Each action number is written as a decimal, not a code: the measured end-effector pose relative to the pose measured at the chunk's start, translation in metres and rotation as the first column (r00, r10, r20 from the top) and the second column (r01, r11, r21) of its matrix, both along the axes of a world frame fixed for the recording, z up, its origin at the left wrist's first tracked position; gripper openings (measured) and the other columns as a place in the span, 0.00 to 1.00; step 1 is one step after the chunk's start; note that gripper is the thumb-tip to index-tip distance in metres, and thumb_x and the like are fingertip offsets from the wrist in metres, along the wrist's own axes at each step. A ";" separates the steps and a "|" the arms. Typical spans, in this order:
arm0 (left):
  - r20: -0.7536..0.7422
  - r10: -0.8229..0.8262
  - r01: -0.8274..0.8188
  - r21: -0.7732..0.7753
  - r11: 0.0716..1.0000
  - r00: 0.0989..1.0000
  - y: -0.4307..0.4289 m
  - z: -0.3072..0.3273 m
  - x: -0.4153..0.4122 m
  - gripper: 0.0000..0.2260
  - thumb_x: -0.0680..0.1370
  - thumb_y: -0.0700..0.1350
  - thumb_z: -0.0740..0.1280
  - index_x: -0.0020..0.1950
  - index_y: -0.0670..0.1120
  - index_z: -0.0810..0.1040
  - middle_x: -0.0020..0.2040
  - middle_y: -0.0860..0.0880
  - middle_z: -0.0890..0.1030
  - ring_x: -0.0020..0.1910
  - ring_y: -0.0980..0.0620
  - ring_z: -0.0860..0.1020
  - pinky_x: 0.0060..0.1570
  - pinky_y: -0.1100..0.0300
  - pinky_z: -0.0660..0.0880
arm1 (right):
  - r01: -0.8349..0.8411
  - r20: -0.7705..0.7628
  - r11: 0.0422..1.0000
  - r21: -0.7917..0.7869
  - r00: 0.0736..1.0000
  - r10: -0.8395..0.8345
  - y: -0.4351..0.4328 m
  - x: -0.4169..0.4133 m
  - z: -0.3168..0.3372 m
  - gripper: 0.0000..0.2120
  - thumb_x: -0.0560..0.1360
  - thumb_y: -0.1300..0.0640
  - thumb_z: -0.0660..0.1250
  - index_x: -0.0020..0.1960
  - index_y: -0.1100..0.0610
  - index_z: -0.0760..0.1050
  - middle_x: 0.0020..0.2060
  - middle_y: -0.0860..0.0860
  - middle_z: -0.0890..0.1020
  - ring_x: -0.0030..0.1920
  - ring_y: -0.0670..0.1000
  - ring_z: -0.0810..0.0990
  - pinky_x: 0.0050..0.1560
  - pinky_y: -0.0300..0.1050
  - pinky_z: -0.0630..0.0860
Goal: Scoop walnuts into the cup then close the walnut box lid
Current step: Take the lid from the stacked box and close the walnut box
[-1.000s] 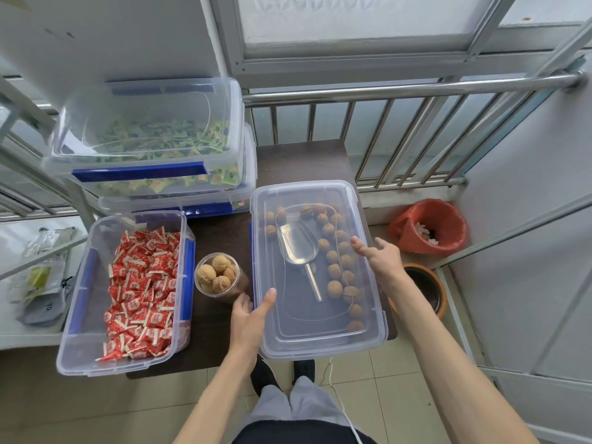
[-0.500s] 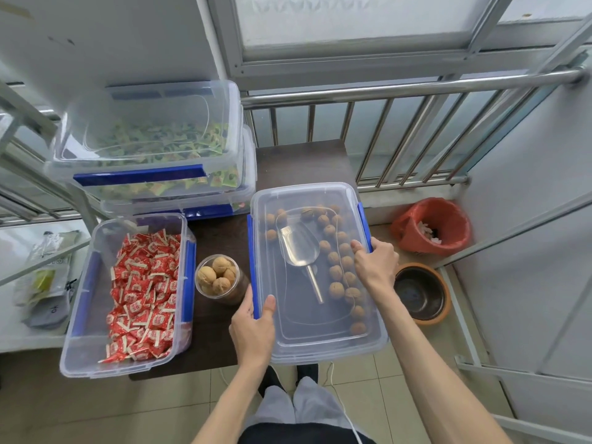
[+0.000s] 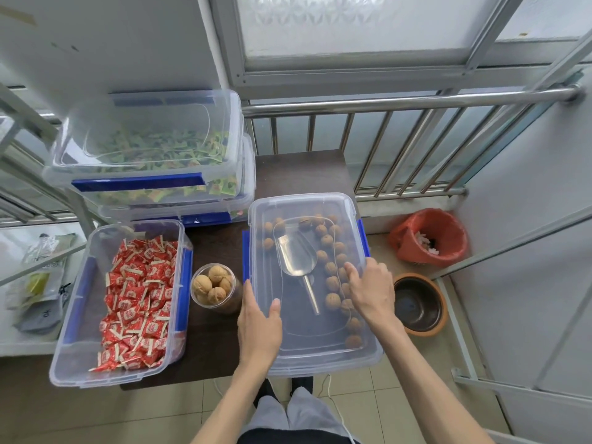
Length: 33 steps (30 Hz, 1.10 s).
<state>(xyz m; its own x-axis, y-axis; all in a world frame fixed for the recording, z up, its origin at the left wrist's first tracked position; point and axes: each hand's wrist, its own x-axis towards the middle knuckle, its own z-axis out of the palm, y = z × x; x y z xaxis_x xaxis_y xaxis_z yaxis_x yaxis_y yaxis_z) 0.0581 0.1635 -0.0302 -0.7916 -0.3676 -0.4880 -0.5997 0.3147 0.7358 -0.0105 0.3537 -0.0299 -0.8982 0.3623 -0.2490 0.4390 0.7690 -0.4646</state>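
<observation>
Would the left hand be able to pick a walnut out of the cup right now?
Probably yes. The cup stands open-topped just beside the left hand, which rests on the walnut box lid, and nothing lies between them. The walnuts sit heaped at its mouth.

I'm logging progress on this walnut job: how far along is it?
Done: the cup holds walnuts, and the scoop lies inside the walnut box under the lid. In hand: left hand and right hand press the lid down. Left: the blue side clips, apparently unlatched.

Clear walnut box [image 3: 315,344] with blue latches [image 3: 246,255], tan walnuts [image 3: 332,300], red-and-white candies [image 3: 137,299], orange bin [image 3: 429,238], dark brown table [image 3: 301,171]
</observation>
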 end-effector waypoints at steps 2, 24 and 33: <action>0.053 0.127 -0.129 0.033 0.991 0.991 0.002 -0.002 -0.002 0.28 0.81 0.49 0.68 0.79 0.49 0.64 0.73 0.45 0.74 0.72 0.44 0.71 0.70 0.43 0.71 | 0.063 -0.004 0.995 -0.073 0.998 -0.063 -0.003 0.000 0.001 0.19 0.79 0.48 0.62 0.56 0.64 0.77 0.53 0.64 0.80 0.55 0.65 0.78 0.49 0.50 0.71; 0.091 0.159 -0.162 0.022 0.987 0.983 0.005 0.001 -0.006 0.28 0.81 0.49 0.68 0.80 0.45 0.65 0.76 0.45 0.72 0.77 0.41 0.65 0.73 0.44 0.64 | 0.106 -0.054 0.975 -0.193 0.992 -0.119 0.011 -0.004 0.011 0.21 0.75 0.46 0.68 0.51 0.64 0.83 0.50 0.62 0.85 0.52 0.63 0.81 0.42 0.47 0.71; 0.220 0.210 -0.260 0.235 0.937 0.953 -0.019 -0.014 -0.004 0.50 0.64 0.64 0.80 0.80 0.48 0.62 0.72 0.45 0.72 0.69 0.40 0.74 0.66 0.40 0.74 | 0.313 0.267 0.723 -0.616 0.946 -0.182 0.037 -0.022 0.002 0.44 0.68 0.52 0.79 0.76 0.65 0.60 0.65 0.59 0.76 0.63 0.57 0.77 0.62 0.49 0.72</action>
